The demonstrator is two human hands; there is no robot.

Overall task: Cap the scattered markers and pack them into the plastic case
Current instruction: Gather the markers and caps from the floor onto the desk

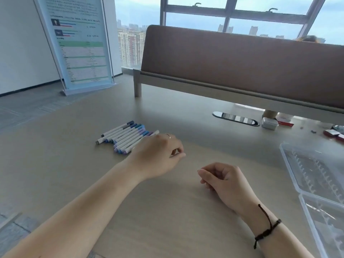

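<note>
- White-barrelled markers (125, 136) with blue, purple and grey caps lie side by side in a row on the wooden table (167, 211), left of centre
- Left hand (158, 155), ring on one finger, rests just beside the row's right end; fingers curled, thumb meeting fingertips, nothing visibly pinched
- Right hand (223, 181), near the left, lies loosely curled and holds nothing; black cord bracelet (268, 230) at wrist
- Clear plastic case (314, 175) lies open at far right, well apart from the markers
</note>
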